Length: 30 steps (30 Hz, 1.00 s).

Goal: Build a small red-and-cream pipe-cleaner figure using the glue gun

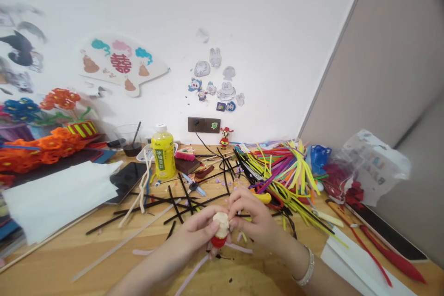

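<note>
Between my hands, low in the middle of the head view, is a small figure with a cream top and a red lower part. My left hand is closed round its left side, thumb against the cream part. My right hand is pinched at the figure's right edge; whatever its fingertips hold is too small to make out. Pale pink pipe cleaners lie on the table under my hands. Black pipe cleaners are scattered just beyond, and a yellow handle shows behind my right hand.
A yellow bottle stands at the back beside a clear cup of dark liquid. Coloured pipe cleaners are heaped at back right, near plastic bags. White paper and a dark tablet lie left. A small red figurine stands by the wall.
</note>
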### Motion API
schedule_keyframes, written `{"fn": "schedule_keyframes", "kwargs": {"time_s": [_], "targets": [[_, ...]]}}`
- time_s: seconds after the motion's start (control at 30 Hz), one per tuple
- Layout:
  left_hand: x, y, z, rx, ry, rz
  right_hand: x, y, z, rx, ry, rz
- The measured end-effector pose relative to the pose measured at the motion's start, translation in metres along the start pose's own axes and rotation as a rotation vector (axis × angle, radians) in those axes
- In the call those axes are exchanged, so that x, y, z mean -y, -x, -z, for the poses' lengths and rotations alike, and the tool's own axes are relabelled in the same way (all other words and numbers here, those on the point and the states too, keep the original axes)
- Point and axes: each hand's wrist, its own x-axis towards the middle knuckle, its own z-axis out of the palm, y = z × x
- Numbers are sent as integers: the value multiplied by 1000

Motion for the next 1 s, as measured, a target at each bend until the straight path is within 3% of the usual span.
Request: {"fn": "schedule_keyframes", "kwargs": {"time_s": [0.57,1.0], "targets": [[0,-3,3,-88,-99,21,5,-2,-1,12,-14,-107],[4,-3,7,-103,-94,44,3,0,-4,-15,-11,-55]]}}
